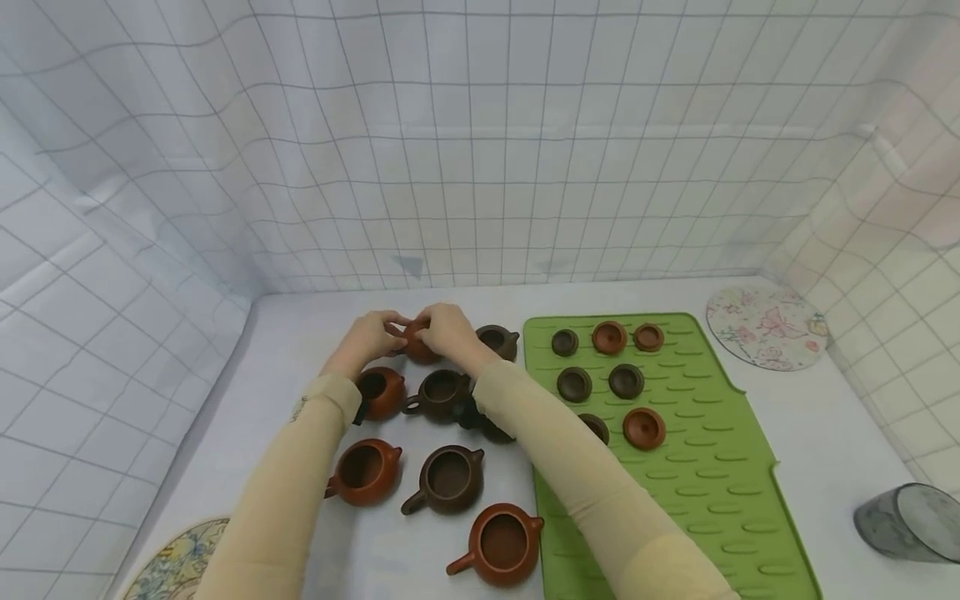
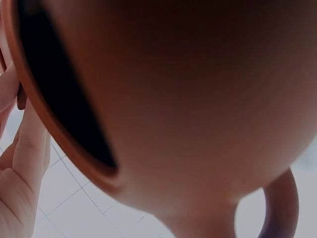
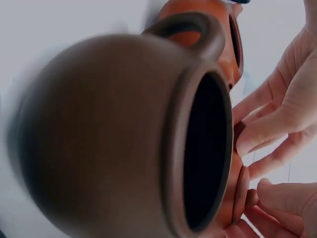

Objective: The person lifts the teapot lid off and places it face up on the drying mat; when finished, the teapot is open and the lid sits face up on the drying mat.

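Note:
A reddish-clay teapot [image 1: 420, 346] stands in the back row between my hands. My left hand [image 1: 372, 337] pinches its handle from the left; in the right wrist view that handle [image 3: 239, 130] shows between thumb and fingers. On the pot's mouth sits a matching lid [image 3: 240, 194]. My right hand [image 1: 450, 333] pinches the lid's small knob [image 3: 251, 197]. A dark brown teapot [image 3: 109, 134] without a lid fills much of the right wrist view. Close before the left wrist camera, an open reddish teapot [image 2: 198, 114] hides most of the work.
More lidless teapots, such as a dark one [image 1: 452, 479] and a red one [image 1: 502, 542], stand nearer. Several lids, one red lid [image 1: 643, 428] among them, lie on a green mat [image 1: 705, 500]. A glass [image 1: 907, 521], floral round mat [image 1: 768, 325] and patterned disc [image 1: 180, 567] lie around the edges.

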{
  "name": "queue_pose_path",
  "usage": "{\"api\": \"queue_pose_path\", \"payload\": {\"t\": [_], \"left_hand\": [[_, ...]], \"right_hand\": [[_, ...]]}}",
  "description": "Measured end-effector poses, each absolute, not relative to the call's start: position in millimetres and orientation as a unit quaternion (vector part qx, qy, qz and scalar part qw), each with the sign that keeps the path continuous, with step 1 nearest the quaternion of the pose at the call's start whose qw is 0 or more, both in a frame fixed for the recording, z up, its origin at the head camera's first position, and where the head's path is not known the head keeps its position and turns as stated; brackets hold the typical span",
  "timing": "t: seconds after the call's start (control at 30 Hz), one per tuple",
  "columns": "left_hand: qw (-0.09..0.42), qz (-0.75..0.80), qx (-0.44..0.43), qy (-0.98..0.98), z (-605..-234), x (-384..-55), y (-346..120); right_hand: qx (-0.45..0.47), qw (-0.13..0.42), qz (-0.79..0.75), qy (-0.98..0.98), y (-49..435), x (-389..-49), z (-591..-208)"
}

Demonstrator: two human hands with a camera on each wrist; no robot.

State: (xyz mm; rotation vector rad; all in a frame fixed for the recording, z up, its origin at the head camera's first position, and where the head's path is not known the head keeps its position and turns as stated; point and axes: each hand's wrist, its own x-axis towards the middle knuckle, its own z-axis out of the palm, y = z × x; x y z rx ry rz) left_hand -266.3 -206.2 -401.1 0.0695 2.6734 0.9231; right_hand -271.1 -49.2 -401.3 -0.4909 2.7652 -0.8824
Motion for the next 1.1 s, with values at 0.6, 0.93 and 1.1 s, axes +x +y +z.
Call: {"api": "queue_pose_path", "payload": {"t": [0.6,0.93,1.1], "left_hand": [[0.154,0.313,0.029,0.937,-402,-267,-204],[0.155,0.296,0.024,0.942,-399,-264,-204],[0.157,0.291,0.019,0.944,-397,-262,-203]], "right_hand": [[-0.167,0.047,-0.331,0.928,-41,-273,-403],[-0.126,0.078,-0.466,0.872,-3,-273,-394],[-0.085,0.158,-0.581,0.794,51,-265,-388]]}}
